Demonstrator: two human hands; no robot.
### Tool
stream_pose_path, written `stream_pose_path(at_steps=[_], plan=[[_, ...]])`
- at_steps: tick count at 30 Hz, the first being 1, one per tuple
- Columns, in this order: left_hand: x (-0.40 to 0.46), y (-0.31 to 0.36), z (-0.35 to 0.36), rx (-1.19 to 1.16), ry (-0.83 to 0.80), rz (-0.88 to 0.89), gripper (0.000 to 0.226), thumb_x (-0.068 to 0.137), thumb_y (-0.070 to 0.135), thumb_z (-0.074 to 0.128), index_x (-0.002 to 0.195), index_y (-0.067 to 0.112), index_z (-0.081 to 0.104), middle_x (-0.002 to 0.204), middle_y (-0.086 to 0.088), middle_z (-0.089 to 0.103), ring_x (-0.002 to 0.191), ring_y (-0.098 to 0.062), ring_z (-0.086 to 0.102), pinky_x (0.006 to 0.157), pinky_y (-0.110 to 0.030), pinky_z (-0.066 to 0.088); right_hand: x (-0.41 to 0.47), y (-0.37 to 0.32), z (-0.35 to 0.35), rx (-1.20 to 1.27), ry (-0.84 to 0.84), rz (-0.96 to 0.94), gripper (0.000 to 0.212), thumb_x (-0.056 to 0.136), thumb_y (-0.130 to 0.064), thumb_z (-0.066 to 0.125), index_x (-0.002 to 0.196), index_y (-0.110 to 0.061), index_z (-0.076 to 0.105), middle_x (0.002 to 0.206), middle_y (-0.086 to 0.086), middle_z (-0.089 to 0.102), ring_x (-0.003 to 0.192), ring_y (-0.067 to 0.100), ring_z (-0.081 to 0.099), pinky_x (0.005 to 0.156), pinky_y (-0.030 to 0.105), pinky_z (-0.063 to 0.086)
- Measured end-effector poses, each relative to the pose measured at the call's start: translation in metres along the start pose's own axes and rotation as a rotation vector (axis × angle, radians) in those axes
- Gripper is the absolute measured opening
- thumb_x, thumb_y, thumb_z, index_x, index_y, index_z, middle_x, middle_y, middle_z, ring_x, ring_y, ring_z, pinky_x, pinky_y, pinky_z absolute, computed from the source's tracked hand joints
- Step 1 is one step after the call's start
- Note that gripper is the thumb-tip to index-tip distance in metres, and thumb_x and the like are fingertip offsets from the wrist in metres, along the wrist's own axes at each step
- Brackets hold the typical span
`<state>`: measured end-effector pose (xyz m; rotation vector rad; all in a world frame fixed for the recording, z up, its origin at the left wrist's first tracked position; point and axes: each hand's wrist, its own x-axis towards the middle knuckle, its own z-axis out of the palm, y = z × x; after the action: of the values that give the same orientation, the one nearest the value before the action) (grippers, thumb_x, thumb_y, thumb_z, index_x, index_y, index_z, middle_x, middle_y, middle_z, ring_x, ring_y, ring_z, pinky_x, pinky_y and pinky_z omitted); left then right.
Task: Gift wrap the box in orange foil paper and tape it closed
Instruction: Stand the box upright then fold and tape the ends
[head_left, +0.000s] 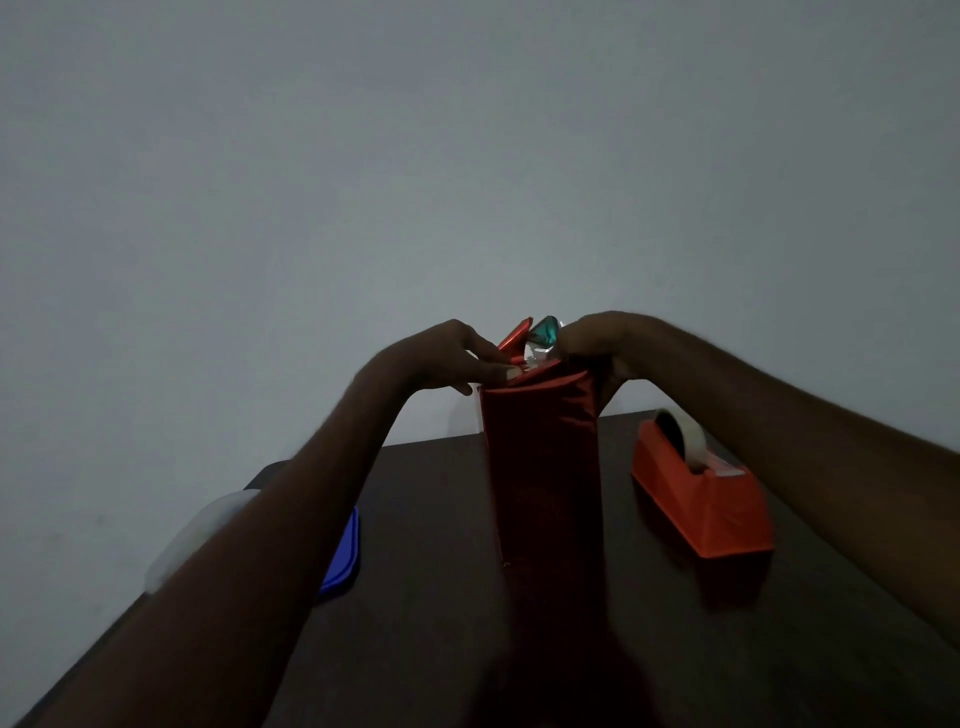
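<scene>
Head view, dim lighting: a tall box (540, 467) wrapped in orange foil paper (543, 431) stands upright on its short end near the middle of a dark table (441, 623). The long faces are covered. At the top end the foil is unfinished: loose flaps (535, 340) stand up above the box, showing an orange face, a silver underside and a teal reflection.

Left hand (447, 358): positioned at the top left corner of the box. The fingers curl over the top edge and press a foil flap down; the thumb lies along the front edge. The hand grips the foil.

Right hand (597, 345): positioned at the top right corner. The fingers are curled and bunched around the raised foil flap, pinching it at the top edge of the box.

An orange tape dispenser (701, 499) sits on the table to the right of the box, apart from it, with a roll of clear tape (680, 434) mounted in it. A blue flat object (343, 551) lies at the left, partly hidden behind the left forearm. A white item (197, 535) lies beside it at the table edge; its type cannot be determined.

No brand, label or writing is legible on any item.
</scene>
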<state>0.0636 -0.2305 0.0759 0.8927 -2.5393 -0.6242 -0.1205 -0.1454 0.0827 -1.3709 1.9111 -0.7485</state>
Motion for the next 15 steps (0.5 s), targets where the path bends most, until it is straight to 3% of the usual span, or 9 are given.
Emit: stream_pose_path(at_steps=[3, 6, 9, 15], plan=[[-0.0005, -0.0013, -0.0003, -0.008, 0.010, 0.003, 0.028, 0.090, 0.027, 0.069, 0.118, 0.023, 0.071, 0.099, 0.011, 0.066, 0.082, 0.000, 0.062, 0.068, -0.016, 0.055, 0.0011, 0.0019, 0.0019, 0.044, 0.017, -0.036, 0.018, 0.095, -0.020, 0.056, 0.106, -0.006, 0.060, 0.098, 0.019, 0.067, 0.082, 0.035, 0.067, 0.079, 0.061, 0.056], [-0.0014, -0.0011, -0.0006, -0.011, 0.014, 0.006, 0.028, 0.088, 0.031, 0.071, 0.115, 0.024, 0.073, 0.098, 0.011, 0.067, 0.082, 0.001, 0.063, 0.068, -0.015, 0.055, 0.0024, 0.0013, 0.0065, 0.074, 0.054, -0.061, 0.026, 0.090, -0.034, 0.067, 0.096, -0.010, 0.057, 0.097, 0.016, 0.065, 0.085, 0.033, 0.065, 0.072, 0.053, 0.058], [-0.0015, 0.0004, -0.0011, -0.008, 0.007, 0.004, 0.030, 0.087, 0.033, 0.071, 0.116, 0.024, 0.073, 0.100, 0.013, 0.066, 0.085, 0.000, 0.063, 0.067, -0.014, 0.054, 0.0052, 0.0000, 0.0097, 0.012, 0.119, -0.028, 0.028, 0.088, -0.026, 0.070, 0.084, -0.005, 0.052, 0.088, 0.019, 0.066, 0.077, 0.034, 0.068, 0.073, 0.049, 0.059], [0.0002, 0.0032, 0.0009, -0.013, 0.003, 0.000, 0.029, 0.087, 0.035, 0.072, 0.113, 0.025, 0.074, 0.104, 0.009, 0.068, 0.088, -0.002, 0.063, 0.072, -0.016, 0.056, 0.0095, 0.0016, 0.0079, 0.013, 0.124, -0.003, 0.015, 0.093, -0.015, 0.062, 0.093, 0.000, 0.058, 0.084, 0.018, 0.067, 0.070, 0.031, 0.067, 0.071, 0.047, 0.058]])
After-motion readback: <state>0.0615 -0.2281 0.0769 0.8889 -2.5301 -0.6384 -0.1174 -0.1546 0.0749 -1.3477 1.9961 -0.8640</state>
